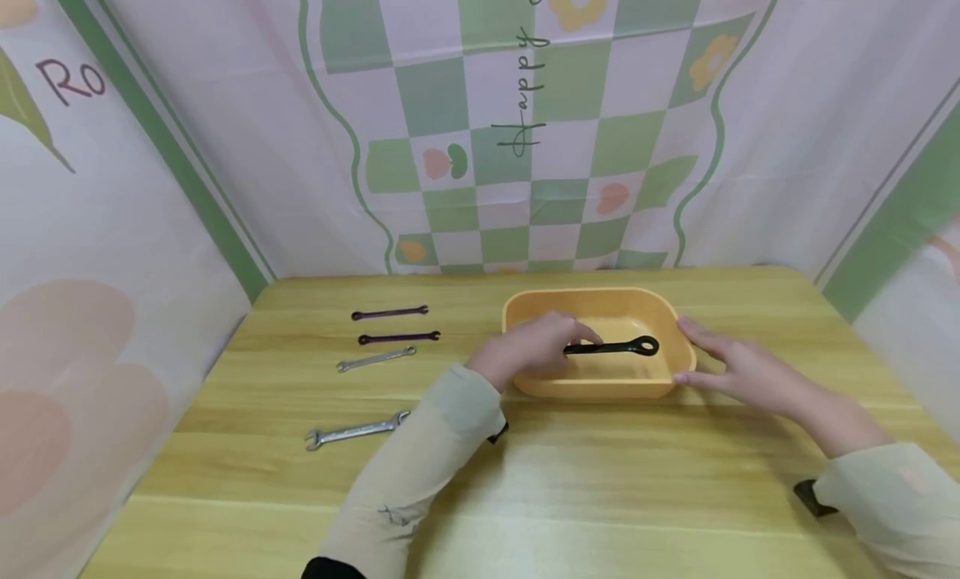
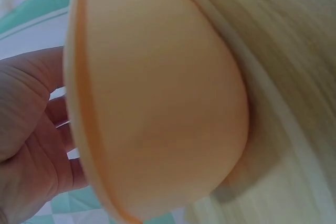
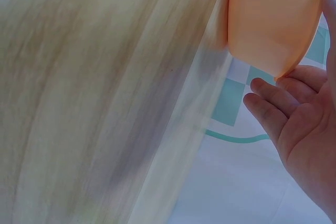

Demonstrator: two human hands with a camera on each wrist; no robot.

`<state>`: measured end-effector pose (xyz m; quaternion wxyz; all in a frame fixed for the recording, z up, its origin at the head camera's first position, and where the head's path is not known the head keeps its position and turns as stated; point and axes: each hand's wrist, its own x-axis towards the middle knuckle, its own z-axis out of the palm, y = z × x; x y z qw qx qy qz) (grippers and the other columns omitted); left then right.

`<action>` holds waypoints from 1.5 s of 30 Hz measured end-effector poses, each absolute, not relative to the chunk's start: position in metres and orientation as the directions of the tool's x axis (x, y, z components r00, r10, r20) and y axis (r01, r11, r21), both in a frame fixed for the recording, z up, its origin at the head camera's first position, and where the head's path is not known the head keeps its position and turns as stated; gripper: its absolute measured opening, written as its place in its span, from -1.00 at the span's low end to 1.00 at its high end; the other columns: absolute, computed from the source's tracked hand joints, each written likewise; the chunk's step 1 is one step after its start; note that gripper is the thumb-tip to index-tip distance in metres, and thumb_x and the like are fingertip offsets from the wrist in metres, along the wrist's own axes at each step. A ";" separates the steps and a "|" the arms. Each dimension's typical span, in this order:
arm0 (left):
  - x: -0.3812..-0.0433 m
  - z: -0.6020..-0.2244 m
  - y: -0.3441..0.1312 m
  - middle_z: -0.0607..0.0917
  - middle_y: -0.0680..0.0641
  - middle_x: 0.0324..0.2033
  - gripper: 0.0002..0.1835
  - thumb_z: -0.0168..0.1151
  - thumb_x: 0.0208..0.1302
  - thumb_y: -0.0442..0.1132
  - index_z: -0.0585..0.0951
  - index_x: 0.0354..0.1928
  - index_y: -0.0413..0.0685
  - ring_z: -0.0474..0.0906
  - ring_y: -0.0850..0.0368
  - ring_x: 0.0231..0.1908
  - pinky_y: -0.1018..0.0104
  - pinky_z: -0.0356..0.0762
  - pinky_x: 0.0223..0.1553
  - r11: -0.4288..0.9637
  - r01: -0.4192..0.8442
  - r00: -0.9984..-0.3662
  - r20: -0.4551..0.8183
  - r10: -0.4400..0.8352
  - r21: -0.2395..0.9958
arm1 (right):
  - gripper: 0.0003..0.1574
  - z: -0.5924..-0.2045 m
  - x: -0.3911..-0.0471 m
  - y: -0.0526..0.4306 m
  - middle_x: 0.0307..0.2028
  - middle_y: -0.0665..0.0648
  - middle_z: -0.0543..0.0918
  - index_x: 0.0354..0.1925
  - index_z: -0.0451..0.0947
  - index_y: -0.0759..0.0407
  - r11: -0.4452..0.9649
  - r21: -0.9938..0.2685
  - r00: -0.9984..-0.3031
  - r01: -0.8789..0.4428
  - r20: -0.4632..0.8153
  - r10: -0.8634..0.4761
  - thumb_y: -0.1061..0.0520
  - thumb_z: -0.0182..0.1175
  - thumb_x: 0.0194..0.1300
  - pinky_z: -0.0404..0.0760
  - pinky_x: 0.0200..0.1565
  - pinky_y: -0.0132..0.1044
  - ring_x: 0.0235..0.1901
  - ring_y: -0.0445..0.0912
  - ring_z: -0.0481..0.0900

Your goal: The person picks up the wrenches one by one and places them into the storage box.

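A yellow-orange plastic bin (image 1: 597,388) sits on the table. Reaching over its left end, my left hand (image 1: 542,341) holds the left part of a black ratchet wrench (image 1: 611,346), whose ring end points right inside the bin. In the left wrist view the bin wall (image 2: 163,98) hides my left fingertips and the wrench. At the bin's right end is my right hand (image 1: 738,371), thumb near the front corner and fingers toward the back. The right wrist view shows that hand's fingers (image 3: 270,111) fairly straight, some right at the bin's rim.
Left of the bin, two dark purple wrenches (image 1: 390,312) (image 1: 399,338) and a small silver wrench (image 1: 377,359) lie roughly parallel. Nearer me lies a larger silver open-end wrench (image 1: 356,431), its right end by my left sleeve. A patterned cloth (image 1: 495,162) hangs behind the wooden table.
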<state>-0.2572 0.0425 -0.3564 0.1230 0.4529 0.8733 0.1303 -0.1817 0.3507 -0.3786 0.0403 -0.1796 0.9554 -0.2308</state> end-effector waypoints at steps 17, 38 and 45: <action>-0.256 -0.369 0.052 0.68 -0.01 0.13 -0.51 0.28 0.38 -0.39 0.61 0.33 0.01 0.57 0.17 0.07 0.45 0.47 0.09 0.550 0.765 -0.537 -0.139 0.832 0.336 | 0.15 -0.380 -0.179 0.351 0.48 0.51 0.09 0.58 -0.02 0.36 0.818 -0.480 -0.931 -0.318 -0.004 -0.365 -0.17 0.32 0.38 0.18 0.26 0.46 0.35 0.57 0.14; -0.269 -0.380 0.056 0.73 -0.03 -0.05 -0.40 0.22 0.27 -0.58 0.63 0.30 0.04 0.59 0.18 -0.01 0.47 0.49 0.00 0.578 0.733 -0.535 -0.222 0.815 0.358 | 0.15 -0.380 -0.181 0.354 0.48 0.50 0.12 0.57 0.01 0.38 0.816 -0.470 -0.928 -0.335 0.015 -0.372 -0.16 0.34 0.37 0.21 0.27 0.44 0.35 0.55 0.17; -0.267 -0.383 0.057 0.74 -0.04 0.00 -0.46 0.21 0.33 -0.56 0.64 0.29 0.02 0.61 0.18 0.03 0.49 0.49 0.02 0.566 0.734 -0.518 -0.229 0.824 0.375 | 0.14 -0.381 -0.182 0.354 0.47 0.50 0.14 0.57 0.02 0.35 0.821 -0.463 -0.929 -0.334 0.015 -0.370 -0.17 0.34 0.37 0.21 0.26 0.44 0.34 0.55 0.19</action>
